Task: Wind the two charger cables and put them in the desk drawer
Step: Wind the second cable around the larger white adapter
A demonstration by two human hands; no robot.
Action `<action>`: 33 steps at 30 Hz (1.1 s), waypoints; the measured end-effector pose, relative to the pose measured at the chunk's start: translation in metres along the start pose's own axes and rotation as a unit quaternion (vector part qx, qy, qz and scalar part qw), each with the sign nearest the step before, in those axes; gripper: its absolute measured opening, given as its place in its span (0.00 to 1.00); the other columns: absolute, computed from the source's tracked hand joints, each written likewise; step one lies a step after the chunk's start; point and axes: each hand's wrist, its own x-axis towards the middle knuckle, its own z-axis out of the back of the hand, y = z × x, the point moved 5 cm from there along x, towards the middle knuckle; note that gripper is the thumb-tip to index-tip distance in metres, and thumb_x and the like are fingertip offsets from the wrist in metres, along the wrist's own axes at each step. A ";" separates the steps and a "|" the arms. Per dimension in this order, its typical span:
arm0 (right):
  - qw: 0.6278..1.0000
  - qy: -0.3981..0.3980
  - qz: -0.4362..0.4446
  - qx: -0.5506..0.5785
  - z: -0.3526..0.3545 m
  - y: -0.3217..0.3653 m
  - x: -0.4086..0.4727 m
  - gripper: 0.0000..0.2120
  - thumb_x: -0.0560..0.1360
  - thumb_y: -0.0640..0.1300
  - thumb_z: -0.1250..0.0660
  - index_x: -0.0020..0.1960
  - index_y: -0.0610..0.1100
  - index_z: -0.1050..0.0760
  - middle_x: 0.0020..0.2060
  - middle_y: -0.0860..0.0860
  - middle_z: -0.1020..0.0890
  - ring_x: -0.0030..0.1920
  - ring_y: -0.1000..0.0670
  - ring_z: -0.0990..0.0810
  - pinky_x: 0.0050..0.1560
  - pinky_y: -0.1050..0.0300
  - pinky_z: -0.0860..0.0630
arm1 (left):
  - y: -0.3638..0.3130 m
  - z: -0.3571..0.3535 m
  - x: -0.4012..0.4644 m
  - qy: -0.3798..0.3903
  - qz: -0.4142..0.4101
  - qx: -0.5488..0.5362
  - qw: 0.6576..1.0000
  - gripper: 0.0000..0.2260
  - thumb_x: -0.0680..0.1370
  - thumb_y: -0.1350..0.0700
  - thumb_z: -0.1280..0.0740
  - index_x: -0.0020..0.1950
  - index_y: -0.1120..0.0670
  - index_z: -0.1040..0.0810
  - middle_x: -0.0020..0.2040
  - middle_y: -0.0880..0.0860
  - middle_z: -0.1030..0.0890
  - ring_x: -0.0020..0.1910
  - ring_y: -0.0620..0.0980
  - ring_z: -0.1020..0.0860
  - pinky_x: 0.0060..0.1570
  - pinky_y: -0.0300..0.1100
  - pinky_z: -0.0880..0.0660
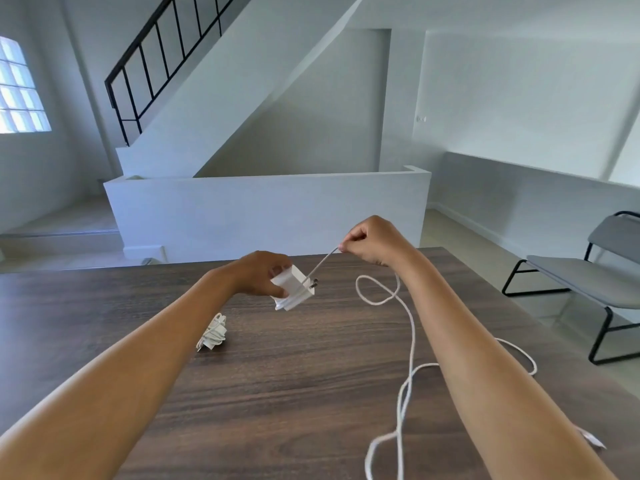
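Observation:
My left hand (pixel 258 274) grips a white charger block (pixel 292 288) just above the dark wooden desk (pixel 277 393), its metal prongs pointing right. A few turns of white cable wrap the block. My right hand (pixel 370 241) pinches that cable (pixel 410 344) taut, up and to the right of the block. The rest of the cable trails loose in loops across the right side of the desk toward its near edge. A second white charger (pixel 213 333), wound into a compact bundle, lies on the desk below my left forearm. No drawer is in view.
A grey chair with a black metal frame (pixel 581 271) stands right of the desk. Beyond the desk's far edge are a low white wall (pixel 266 209) and a staircase with a black railing.

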 end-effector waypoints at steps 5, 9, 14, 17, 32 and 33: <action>0.998 -0.051 -0.001 0.025 -0.005 -0.016 0.006 0.08 0.73 0.46 0.27 0.47 0.41 0.15 0.30 0.58 0.23 0.31 0.60 0.28 0.33 0.68 0.34 | -0.006 -0.006 -0.012 0.112 0.008 -0.212 0.971 0.17 0.71 0.59 0.25 0.58 0.54 0.22 0.49 0.51 0.18 0.46 0.45 0.20 0.44 0.37 0.24; 0.996 -0.044 -0.017 0.072 -0.017 -0.027 0.008 0.14 0.71 0.53 0.26 0.48 0.42 0.16 0.34 0.55 0.20 0.33 0.59 0.25 0.33 0.68 0.32 | -0.011 -0.004 -0.022 0.168 0.003 -0.413 0.895 0.26 0.66 0.57 0.23 0.62 0.57 0.25 0.52 0.52 0.18 0.48 0.45 0.19 0.44 0.37 0.22; 0.993 0.005 -0.061 0.100 -0.042 -0.031 0.008 0.22 0.72 0.63 0.34 0.44 0.43 0.16 0.27 0.51 0.24 0.28 0.56 0.28 0.36 0.63 0.30 | -0.009 0.008 -0.018 0.090 -0.026 -0.636 0.766 0.37 0.55 0.54 0.16 0.61 0.56 0.24 0.51 0.54 0.16 0.48 0.49 0.17 0.46 0.41 0.19; 0.988 0.017 -0.053 0.141 -0.054 -0.029 0.003 0.24 0.75 0.63 0.38 0.44 0.44 0.16 0.25 0.51 0.27 0.20 0.61 0.32 0.33 0.64 0.33 | -0.010 0.015 -0.016 0.026 -0.025 -0.690 0.723 0.36 0.51 0.53 0.15 0.57 0.55 0.21 0.48 0.54 0.15 0.44 0.49 0.16 0.42 0.39 0.19; 0.969 0.123 -0.087 0.194 -0.086 -0.021 -0.024 0.15 0.80 0.52 0.39 0.45 0.43 0.19 0.25 0.52 0.30 0.26 0.54 0.34 0.33 0.61 0.35 | 0.034 0.026 0.004 -0.327 0.201 -0.663 0.643 0.10 0.72 0.57 0.26 0.44 0.55 0.27 0.56 0.57 0.22 0.48 0.55 0.19 0.45 0.43 0.20; 0.974 0.120 -0.085 0.173 -0.083 -0.022 -0.025 0.15 0.80 0.51 0.38 0.45 0.43 0.18 0.25 0.53 0.30 0.26 0.55 0.34 0.35 0.59 0.34 | 0.041 0.027 0.004 -0.344 0.215 -0.622 0.669 0.10 0.72 0.56 0.26 0.44 0.55 0.26 0.56 0.57 0.21 0.47 0.54 0.19 0.46 0.44 0.19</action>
